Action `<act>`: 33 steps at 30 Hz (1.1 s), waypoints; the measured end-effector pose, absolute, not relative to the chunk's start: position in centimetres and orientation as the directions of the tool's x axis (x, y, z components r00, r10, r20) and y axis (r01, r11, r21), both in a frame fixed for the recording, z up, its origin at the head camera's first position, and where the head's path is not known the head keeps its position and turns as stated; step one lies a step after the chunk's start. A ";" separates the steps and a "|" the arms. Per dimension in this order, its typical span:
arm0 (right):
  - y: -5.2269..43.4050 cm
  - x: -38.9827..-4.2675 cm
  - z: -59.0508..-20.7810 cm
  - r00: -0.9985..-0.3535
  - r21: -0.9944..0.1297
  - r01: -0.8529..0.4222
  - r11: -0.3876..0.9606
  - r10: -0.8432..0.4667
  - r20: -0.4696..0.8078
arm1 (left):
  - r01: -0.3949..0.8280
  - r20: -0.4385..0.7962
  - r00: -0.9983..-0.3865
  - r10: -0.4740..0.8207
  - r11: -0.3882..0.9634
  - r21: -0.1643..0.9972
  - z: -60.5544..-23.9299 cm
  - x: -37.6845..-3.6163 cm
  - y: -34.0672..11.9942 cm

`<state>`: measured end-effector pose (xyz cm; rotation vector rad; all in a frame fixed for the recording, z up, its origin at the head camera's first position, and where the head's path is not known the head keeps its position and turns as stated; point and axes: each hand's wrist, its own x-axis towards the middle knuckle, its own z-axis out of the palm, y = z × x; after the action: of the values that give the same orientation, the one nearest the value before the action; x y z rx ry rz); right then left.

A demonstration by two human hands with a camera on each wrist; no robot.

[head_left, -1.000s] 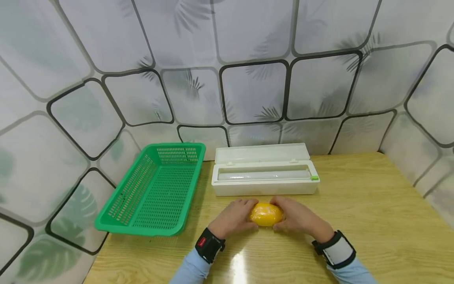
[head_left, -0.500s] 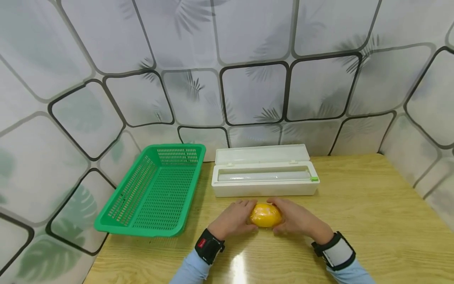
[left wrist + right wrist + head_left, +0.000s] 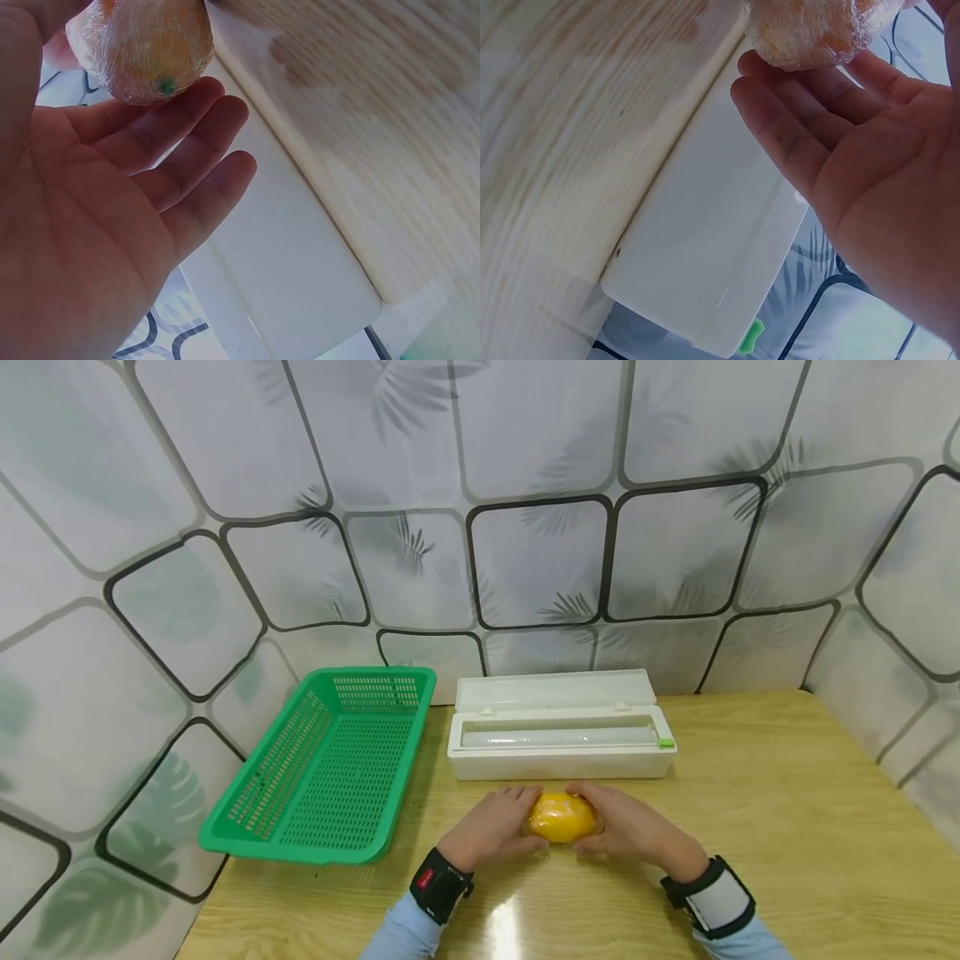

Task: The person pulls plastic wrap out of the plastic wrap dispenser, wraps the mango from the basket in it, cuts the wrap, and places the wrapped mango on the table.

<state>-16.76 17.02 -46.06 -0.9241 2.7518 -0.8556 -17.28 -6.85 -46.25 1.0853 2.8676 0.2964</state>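
A yellow-orange oval fruit (image 3: 562,817) with a glossy layer of cling film round it is in front of the white box in the head view. My left hand (image 3: 491,828) pinches its left end between thumb and fingers. At the opposite end, my right hand (image 3: 633,829) holds it the same way. Crinkled film and a small green spot show on the fruit (image 3: 161,52) in the left wrist view. Fingers of the right hand (image 3: 870,150) curve under the wrapped fruit (image 3: 810,34) in the right wrist view.
Just behind the hands stands a long white cling film box (image 3: 562,766), lid raised, a roll (image 3: 558,737) inside and a green tab (image 3: 665,743) at its right end. To the left is a green plastic basket (image 3: 300,852). A patterned wall covering (image 3: 540,564) bounds the wooden table (image 3: 787,827).
My right fingertips have shifted slightly left over the fruit's end. The left hand and the fruit stay almost in place, and the head view has tipped up a little.
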 end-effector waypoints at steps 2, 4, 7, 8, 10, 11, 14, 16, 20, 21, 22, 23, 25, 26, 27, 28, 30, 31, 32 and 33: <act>17.1 -16.8 -46.1 -0.811 -0.551 -0.513 0.658 -0.583 0.059 | 0.645 0.006 -0.753 0.658 0.736 0.208 -46.2 -17.3 -6.9; 17.2 -16.8 -46.1 -0.813 -0.556 -0.507 0.659 -0.581 0.052 | 0.644 0.005 -0.753 0.658 0.736 0.208 -46.2 -17.3 -6.9; 17.3 -16.9 -46.1 -0.815 -0.565 -0.496 0.659 -0.578 0.042 | 0.644 0.005 -0.753 0.658 0.736 0.207 -46.2 -17.4 -6.8; 17.4 -16.9 -46.2 -0.817 -0.566 -0.493 0.661 -0.576 0.039 | 0.646 0.007 -0.752 0.659 0.735 0.204 -46.2 -17.5 -6.8; 17.4 -16.9 -46.2 -0.818 -0.568 -0.490 0.662 -0.574 0.037 | 0.649 0.011 -0.750 0.662 0.733 0.203 -46.3 -17.5 -6.8; 17.5 -17.0 -46.3 -0.820 -0.568 -0.487 0.663 -0.571 0.036 | 0.652 0.013 -0.748 0.663 0.731 0.202 -46.3 -17.5 -6.8; 17.5 -17.0 -46.3 -0.819 -0.567 -0.491 0.662 -0.573 0.041 | 0.660 0.021 -0.742 0.670 0.725 0.198 -46.3 -17.5 -6.9; 17.5 -17.0 -46.3 -0.818 -0.572 -0.491 0.657 -0.573 0.044 | 0.663 0.026 -0.740 0.672 0.722 0.198 -46.3 -17.5 -6.8; 17.5 -16.9 -46.3 -0.817 -0.576 -0.492 0.653 -0.575 0.046 | 0.663 0.033 -0.740 0.672 0.721 0.201 -46.3 -17.5 -6.9; 17.4 -16.9 -46.2 -0.820 -0.579 -0.486 0.655 -0.571 0.043 | 0.663 0.035 -0.740 0.671 0.721 0.202 -46.3 -17.5 -6.9; 17.4 -16.9 -46.2 -0.822 -0.581 -0.481 0.657 -0.567 0.040 | 0.662 0.038 -0.741 0.670 0.721 0.205 -46.3 -17.5 -6.9; 17.4 -16.9 -46.2 -0.825 -0.582 -0.477 0.659 -0.564 0.037 | 0.661 0.038 -0.742 0.669 0.721 0.207 -46.3 -17.5 -7.0; 17.3 -16.9 -46.2 -0.829 -0.583 -0.468 0.664 -0.558 0.030 | 0.659 0.040 -0.744 0.667 0.722 0.211 -46.3 -17.5 -7.0; 17.3 -16.9 -46.2 -0.830 -0.583 -0.466 0.665 -0.557 0.028 | 0.658 0.041 -0.744 0.667 0.722 0.215 -46.3 -17.5 -7.0; 17.3 -16.9 -46.2 -0.833 -0.585 -0.459 0.668 -0.553 0.022 | 0.656 0.040 -0.745 0.665 0.722 0.219 -46.3 -17.5 -7.0; 17.3 -16.9 -46.2 -0.834 -0.585 -0.458 0.670 -0.552 0.020 | 0.654 0.040 -0.747 0.664 0.723 0.224 -46.3 -17.5 -7.1; 17.3 -17.0 -46.2 -0.834 -0.585 -0.456 0.671 -0.552 0.016 | 0.651 0.040 -0.749 0.661 0.724 0.228 -46.3 -17.5 -7.1; 17.3 -17.0 -46.1 -0.835 -0.587 -0.453 0.671 -0.551 0.015 | 0.650 0.040 -0.750 0.660 0.725 0.228 -46.3 -17.5 -7.1; 17.4 -16.9 -46.1 -0.836 -0.590 -0.451 0.669 -0.549 0.017 | 0.652 0.042 -0.749 0.661 0.724 0.227 -46.2 -17.5 -7.1; 17.4 -16.9 -46.1 -0.837 -0.594 -0.450 0.667 -0.547 0.019 | 0.651 0.045 -0.750 0.660 0.724 0.226 -46.2 -17.5 -7.1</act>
<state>-16.90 17.40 -46.14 -0.8193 2.7195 -0.9039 -17.51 -7.12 -46.19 1.0963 2.8809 0.3542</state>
